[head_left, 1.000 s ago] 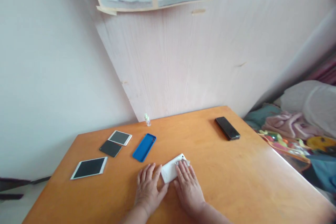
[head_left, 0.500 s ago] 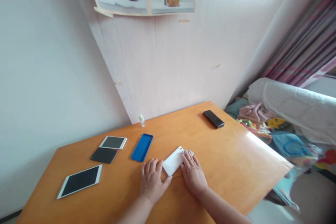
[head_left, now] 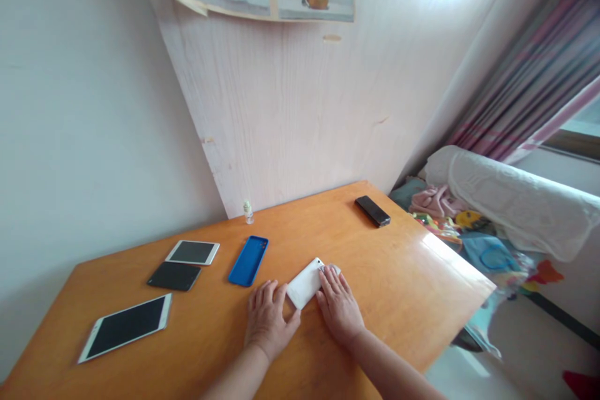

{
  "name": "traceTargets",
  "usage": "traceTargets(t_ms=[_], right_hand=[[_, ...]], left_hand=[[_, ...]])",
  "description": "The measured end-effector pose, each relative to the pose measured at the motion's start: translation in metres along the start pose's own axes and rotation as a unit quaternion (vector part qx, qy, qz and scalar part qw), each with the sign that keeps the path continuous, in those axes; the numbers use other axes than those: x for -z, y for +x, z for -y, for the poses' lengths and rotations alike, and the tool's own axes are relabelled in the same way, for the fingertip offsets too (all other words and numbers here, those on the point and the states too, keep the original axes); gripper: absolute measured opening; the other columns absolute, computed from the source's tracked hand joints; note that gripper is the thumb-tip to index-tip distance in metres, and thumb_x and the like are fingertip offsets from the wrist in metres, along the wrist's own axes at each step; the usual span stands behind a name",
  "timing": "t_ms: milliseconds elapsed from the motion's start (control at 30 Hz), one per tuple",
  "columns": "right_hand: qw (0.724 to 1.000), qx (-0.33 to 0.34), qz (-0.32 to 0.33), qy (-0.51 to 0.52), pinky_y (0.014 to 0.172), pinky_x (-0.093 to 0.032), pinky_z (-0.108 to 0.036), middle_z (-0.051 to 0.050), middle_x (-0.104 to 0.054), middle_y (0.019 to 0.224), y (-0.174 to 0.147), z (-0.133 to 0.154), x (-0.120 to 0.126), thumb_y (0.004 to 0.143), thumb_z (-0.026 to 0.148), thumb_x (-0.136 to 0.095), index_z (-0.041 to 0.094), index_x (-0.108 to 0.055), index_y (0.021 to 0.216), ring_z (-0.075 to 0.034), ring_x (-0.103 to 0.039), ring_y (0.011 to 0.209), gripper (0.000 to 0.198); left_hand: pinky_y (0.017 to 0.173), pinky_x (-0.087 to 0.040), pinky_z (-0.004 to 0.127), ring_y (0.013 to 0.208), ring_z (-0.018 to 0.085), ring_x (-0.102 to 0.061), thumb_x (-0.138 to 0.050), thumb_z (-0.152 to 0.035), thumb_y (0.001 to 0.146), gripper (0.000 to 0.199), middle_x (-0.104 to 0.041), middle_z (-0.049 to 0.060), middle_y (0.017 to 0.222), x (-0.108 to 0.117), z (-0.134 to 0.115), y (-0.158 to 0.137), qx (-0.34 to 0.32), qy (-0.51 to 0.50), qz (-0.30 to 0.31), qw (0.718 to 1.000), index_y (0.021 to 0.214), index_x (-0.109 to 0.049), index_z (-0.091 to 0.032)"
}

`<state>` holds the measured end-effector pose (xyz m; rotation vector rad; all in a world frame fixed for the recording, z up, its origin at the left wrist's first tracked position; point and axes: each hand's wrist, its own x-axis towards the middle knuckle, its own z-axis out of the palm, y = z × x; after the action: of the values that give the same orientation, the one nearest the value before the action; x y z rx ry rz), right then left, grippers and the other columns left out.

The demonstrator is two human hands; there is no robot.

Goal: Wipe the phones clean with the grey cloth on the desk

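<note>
A white smartphone (head_left: 304,284) lies back up on the table, tilted to the right. My left hand (head_left: 269,319) holds its lower left corner between thumb and forefinger, the other fingers resting on the wood. Over the phone's right side lies my right hand (head_left: 340,305), fingers close together and pressing a small pale grey cloth (head_left: 334,269) against the upper end near the camera. Most of this cloth is hidden under the fingers. Just left of the phone is an empty blue phone case (head_left: 248,262).
On the wooden table (head_left: 398,281) are a large white tablet (head_left: 126,327), a smaller white tablet (head_left: 192,252), a black device (head_left: 174,276), a small bottle (head_left: 248,213) and a thick black object (head_left: 372,210). Fabrics and a white roll (head_left: 510,197) lie beyond the right edge.
The view has shifted a little, so the table things sit slightly further left. Both hands keep about the same place on the phone.
</note>
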<state>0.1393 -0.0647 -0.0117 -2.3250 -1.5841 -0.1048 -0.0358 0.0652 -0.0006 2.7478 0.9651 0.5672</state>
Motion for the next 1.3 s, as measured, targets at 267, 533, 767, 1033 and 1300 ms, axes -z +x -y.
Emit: traceTargets(t_ms=[267, 533, 767, 1033, 1300], right_hand=[[0.991, 0.104, 0.063, 0.054, 0.121, -0.027, -0.044, -0.006, -0.04, 0.154, -0.022, 0.025, 0.01, 0.103, 0.037, -0.04, 0.022, -0.041, 0.15, -0.021, -0.031, 0.145, 0.049], [0.998, 0.016, 0.033, 0.053, 0.119, -0.03, -0.047, -0.011, -0.041, 0.153, -0.004, 0.027, 0.006, 0.102, 0.035, -0.04, 0.016, -0.048, 0.145, -0.026, -0.032, 0.145, 0.048], [0.994, 0.06, 0.047, 0.076, 0.118, -0.032, -0.047, -0.009, -0.047, 0.149, -0.005, 0.032, 0.011, 0.103, 0.033, -0.039, 0.02, -0.052, 0.142, -0.024, -0.037, 0.143, 0.044], [0.979, 0.16, 0.085, 0.096, 0.12, -0.029, -0.043, -0.004, -0.045, 0.151, 0.003, 0.036, 0.01, 0.102, 0.037, -0.042, 0.025, -0.049, 0.144, -0.022, -0.034, 0.144, 0.045], [0.998, 0.028, 0.033, 0.043, 0.119, -0.03, -0.048, -0.014, -0.043, 0.152, 0.022, 0.019, 0.003, 0.102, 0.033, -0.04, 0.013, -0.048, 0.145, -0.027, -0.032, 0.145, 0.049]], left_hand=[[0.108, -0.033, 0.051, 0.126, 0.033, -0.045, -0.064, -0.037, 0.078, 0.05, -0.053, 0.011, 0.13, -0.003, 0.003, -0.001, -0.001, 0.005, 0.003, 1.0, 0.125, -0.056, -0.026], [0.108, -0.032, 0.052, 0.125, 0.033, -0.045, -0.068, -0.04, 0.075, 0.057, -0.053, 0.012, 0.132, -0.006, 0.004, -0.003, -0.003, 0.007, -0.004, 1.0, 0.128, -0.056, -0.023], [0.108, -0.032, 0.052, 0.125, 0.033, -0.045, -0.064, -0.051, 0.08, 0.058, -0.054, 0.013, 0.13, -0.007, 0.004, -0.003, -0.003, 0.001, 0.01, 1.0, 0.13, -0.055, -0.023], [0.108, -0.032, 0.05, 0.124, 0.032, -0.045, -0.066, -0.047, 0.078, 0.057, -0.054, 0.011, 0.13, -0.004, 0.003, -0.003, 0.009, -0.017, 0.023, 1.0, 0.13, -0.055, -0.025], [0.11, -0.03, 0.051, 0.126, 0.032, -0.044, -0.065, -0.042, 0.077, 0.058, -0.054, 0.011, 0.131, -0.005, 0.002, -0.004, 0.011, -0.022, 0.01, 1.0, 0.131, -0.054, -0.025]])
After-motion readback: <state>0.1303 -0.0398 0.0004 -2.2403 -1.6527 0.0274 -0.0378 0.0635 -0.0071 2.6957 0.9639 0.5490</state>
